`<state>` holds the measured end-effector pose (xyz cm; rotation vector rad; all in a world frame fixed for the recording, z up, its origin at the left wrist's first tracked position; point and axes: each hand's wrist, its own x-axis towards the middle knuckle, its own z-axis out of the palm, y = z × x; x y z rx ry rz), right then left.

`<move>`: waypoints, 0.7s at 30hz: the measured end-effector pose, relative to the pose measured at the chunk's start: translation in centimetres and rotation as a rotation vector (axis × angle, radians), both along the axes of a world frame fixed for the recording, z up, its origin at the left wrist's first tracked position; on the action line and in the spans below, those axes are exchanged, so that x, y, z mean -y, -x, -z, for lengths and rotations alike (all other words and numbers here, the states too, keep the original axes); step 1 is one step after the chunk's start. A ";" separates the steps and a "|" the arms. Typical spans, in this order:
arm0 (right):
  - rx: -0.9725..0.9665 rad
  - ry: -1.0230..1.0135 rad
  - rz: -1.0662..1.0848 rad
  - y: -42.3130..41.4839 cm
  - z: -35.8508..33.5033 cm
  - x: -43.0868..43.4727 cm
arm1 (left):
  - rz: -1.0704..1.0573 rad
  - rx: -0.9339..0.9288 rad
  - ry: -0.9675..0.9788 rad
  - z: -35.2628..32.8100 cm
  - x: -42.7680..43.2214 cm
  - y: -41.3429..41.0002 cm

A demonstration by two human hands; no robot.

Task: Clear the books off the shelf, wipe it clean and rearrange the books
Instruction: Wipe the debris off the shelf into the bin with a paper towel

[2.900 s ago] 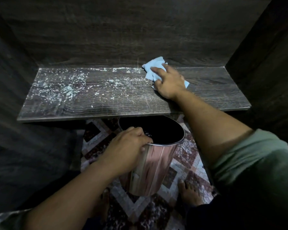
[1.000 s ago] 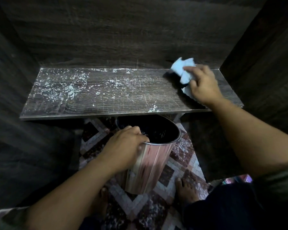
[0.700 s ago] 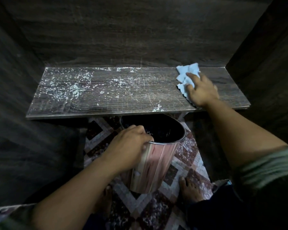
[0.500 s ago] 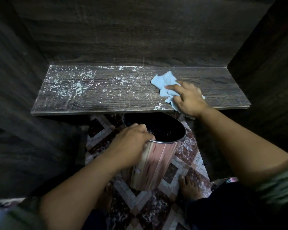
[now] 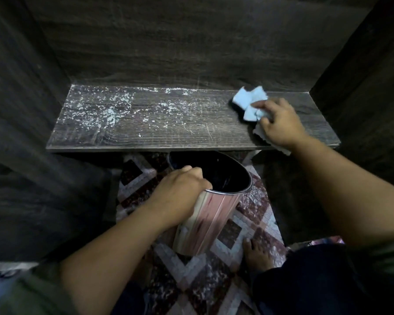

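Since no books stand on the shelf (image 5: 168, 130) and none are in view, the clearing looks done. Wiping is the step in hand, and putting the books back is yet to come. White specks (image 5: 100, 110) lie thick toward nine o'clock on the board and thin out by its middle. The stretch toward three o'clock shows bare dark grain, so I judge roughly the right third clean.

Below the front edge, at six o'clock, the left hand (image 5: 180, 196) grips the rim of a shiny bin (image 5: 214, 217). Its fingers are curled over the lip, and the bin's mouth sits just under the edge, likely to catch the sweepings.

At two o'clock the right hand (image 5: 280, 123) bears down on a pale blue cloth (image 5: 248, 102), fingers bent over its bunched folds near the back corner.

The board is scratched dark wood-grain, walled on three sides by matching panels. At five o'clock a bare foot (image 5: 257, 255) stands on a patterned floor (image 5: 250, 210), tiles or a mat, hard to say in this dim light.
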<state>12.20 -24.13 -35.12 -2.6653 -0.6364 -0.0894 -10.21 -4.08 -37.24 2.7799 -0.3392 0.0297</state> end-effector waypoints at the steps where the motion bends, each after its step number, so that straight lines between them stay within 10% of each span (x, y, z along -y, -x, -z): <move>1: -0.069 0.104 0.074 -0.6 0.3 -0.2 | 0.008 0.008 -0.027 -0.1 0.1 0.0; 16: 0.069 0.110 -0.457 6.6 1.3 -1.7 | 0.051 -0.027 -0.276 -1.3 1.6 -0.1; 21: 0.189 -0.052 0.037 1.1 0.2 3.7 | 0.041 -0.035 -0.219 -1.4 1.4 0.1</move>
